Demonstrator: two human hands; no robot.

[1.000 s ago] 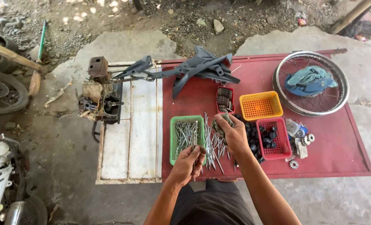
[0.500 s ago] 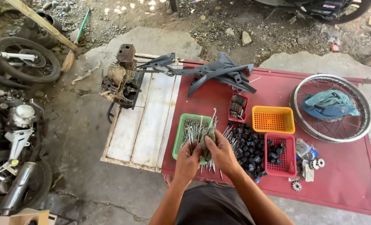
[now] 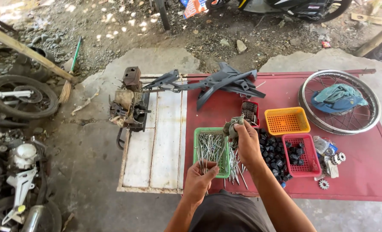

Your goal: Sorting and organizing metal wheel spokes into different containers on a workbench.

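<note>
My right hand (image 3: pixel 247 144) grips a grey-green rag (image 3: pixel 232 126) above the red table, beside the green basket (image 3: pixel 199 137) full of metal spokes (image 3: pixel 211 148). My left hand (image 3: pixel 198 180) is lower, at the basket's near edge, pinching the ends of a few spokes. More loose spokes (image 3: pixel 237 169) lie fanned on the table below my right hand. A pile of small black parts (image 3: pixel 273 155) sits just right of that hand.
A red basket (image 3: pixel 303 155), an orange basket (image 3: pixel 286 120), a spoked wheel rim (image 3: pixel 340 103) with a blue cloth, sprockets (image 3: pixel 324 184) and dark plastic fairings (image 3: pixel 225 82) share the red table (image 3: pixel 362 172). A white slatted board (image 3: pixel 156 141) holds an engine part (image 3: pixel 128 105). Motorcycle parts lie at left.
The view has shifted. My right hand has lifted from the spoke pile and now holds the rag higher up; my left hand has dropped to the basket's near edge.
</note>
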